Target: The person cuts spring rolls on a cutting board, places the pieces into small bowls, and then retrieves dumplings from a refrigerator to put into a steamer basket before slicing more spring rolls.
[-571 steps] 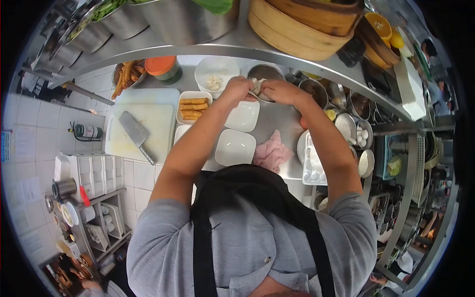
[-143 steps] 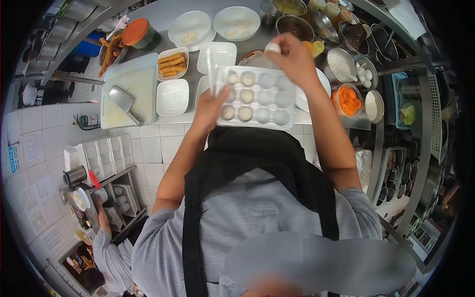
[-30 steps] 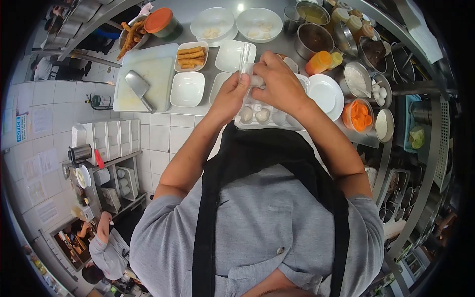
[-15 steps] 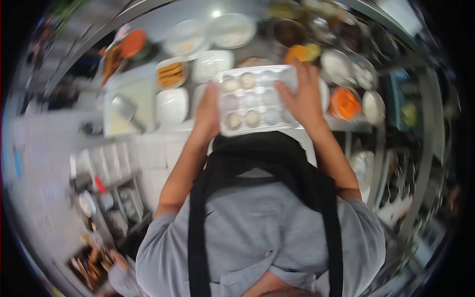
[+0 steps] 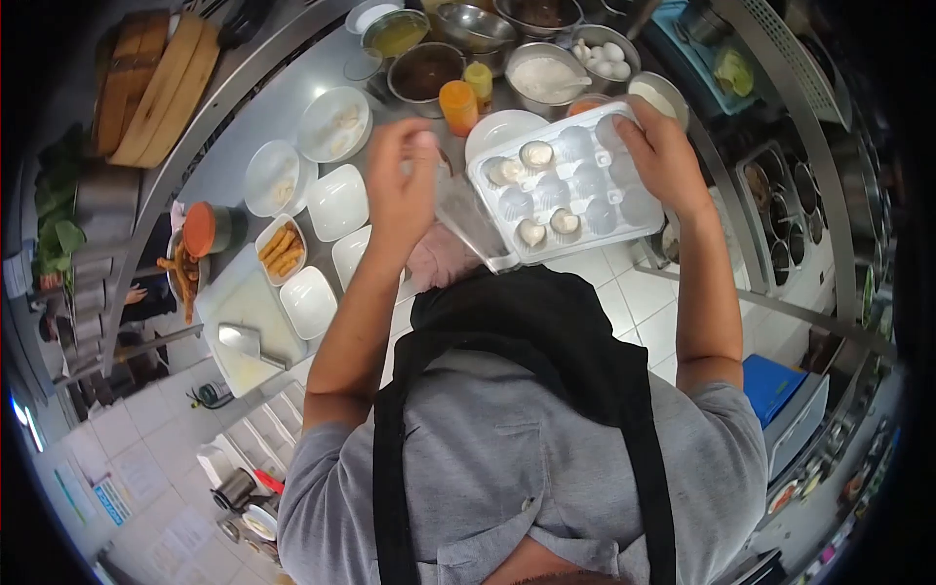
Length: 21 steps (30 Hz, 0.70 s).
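My right hand (image 5: 668,161) grips the right edge of a clear plastic egg tray (image 5: 551,185), thumb on top, tilting it over the counter's front edge. Several of its cups hold small cream-white pieces (image 5: 535,155) whose kind I cannot make out; others look empty. To the left of the tray, my left hand (image 5: 403,185) is raised apart from it, its fingers smeared by motion. Between the left hand and the tray shows a sheet of clear plastic (image 5: 470,216). Below it lies a pink cloth (image 5: 439,259).
White dishes (image 5: 338,202) and a dish of fried sticks (image 5: 282,251) stand at left, beside a cutting board (image 5: 239,361) with a metal scoop (image 5: 241,340). At the back are sauce bottles (image 5: 458,107), a bowl of eggs (image 5: 606,60) and a bowl of white powder (image 5: 541,78).
My left hand has let go of the tray's left side and lifted away to the left. The tray has tilted and shifted right in my right hand. The view has turned.
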Each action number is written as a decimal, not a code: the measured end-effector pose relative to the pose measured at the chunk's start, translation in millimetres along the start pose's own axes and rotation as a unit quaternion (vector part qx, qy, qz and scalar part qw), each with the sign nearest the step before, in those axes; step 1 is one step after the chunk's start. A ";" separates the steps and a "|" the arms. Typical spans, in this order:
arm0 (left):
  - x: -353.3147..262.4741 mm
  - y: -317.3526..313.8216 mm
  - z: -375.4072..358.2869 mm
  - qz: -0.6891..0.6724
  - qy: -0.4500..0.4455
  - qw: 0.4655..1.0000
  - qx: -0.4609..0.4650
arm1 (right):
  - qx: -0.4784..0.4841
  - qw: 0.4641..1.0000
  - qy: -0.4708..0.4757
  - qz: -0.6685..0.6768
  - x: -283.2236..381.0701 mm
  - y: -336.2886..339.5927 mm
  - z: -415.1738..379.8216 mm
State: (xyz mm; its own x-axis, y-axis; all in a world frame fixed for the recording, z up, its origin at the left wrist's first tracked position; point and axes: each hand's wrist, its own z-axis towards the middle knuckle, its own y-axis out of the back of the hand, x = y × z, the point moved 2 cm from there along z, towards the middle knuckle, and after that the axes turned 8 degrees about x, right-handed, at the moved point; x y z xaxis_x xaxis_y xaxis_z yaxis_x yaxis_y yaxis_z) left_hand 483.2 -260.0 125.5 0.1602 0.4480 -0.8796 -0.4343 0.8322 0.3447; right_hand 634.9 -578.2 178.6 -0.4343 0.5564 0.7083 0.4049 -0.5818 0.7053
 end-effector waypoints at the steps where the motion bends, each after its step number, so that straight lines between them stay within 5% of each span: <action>1: -3.9 -4.0 3.4 -0.003 -0.003 1.000 0.008 | -0.005 0.999 0.027 -0.026 0.5 3.8 -1.4; 4: -7.2 -34.6 3.9 -0.068 0.084 0.935 0.338 | 0.023 0.997 0.066 0.019 -5.9 -10.3 0.2; 5: 1.0 -37.2 -3.6 -0.099 0.115 0.921 0.360 | 0.048 0.994 0.069 0.073 -12.0 -17.3 3.7; 8: 10.9 -21.4 -31.4 -0.094 0.184 0.931 0.301 | 0.100 0.951 -0.038 0.291 -28.9 -7.9 17.2; 9: 16.2 -12.2 -42.6 -0.083 0.223 0.934 0.265 | 0.076 0.958 -0.066 0.270 -50.5 -8.2 27.6; 12: 2.3 19.1 -70.2 -0.139 0.328 0.919 0.169 | 0.094 0.990 -0.095 -0.048 -138.6 -37.5 60.0; 16: 8.0 45.4 -106.4 -0.036 0.345 0.935 0.075 | 0.184 0.910 -0.076 -0.364 -208.6 -110.0 87.9; 18: -4.3 50.4 -114.9 -0.047 0.365 0.929 0.045 | 0.160 0.933 -0.109 -0.303 -233.3 -122.3 94.6; 20: -26.1 55.7 -119.2 -0.052 0.380 0.924 0.007 | 0.261 0.906 -0.072 -0.324 -206.4 -97.9 102.3; 21: -22.2 59.6 -128.6 -0.062 0.370 0.927 -0.009 | 0.184 0.946 -0.053 -0.261 -214.0 -91.0 103.5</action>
State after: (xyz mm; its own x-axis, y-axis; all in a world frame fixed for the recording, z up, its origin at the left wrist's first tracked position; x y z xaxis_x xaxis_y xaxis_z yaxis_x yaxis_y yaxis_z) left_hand 339.8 -262.4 123.5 -0.4385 -0.0029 -0.8987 -0.4682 0.8543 0.2257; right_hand 774.2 -582.9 -34.3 -0.5779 0.7783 0.2454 0.4181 0.0241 0.9081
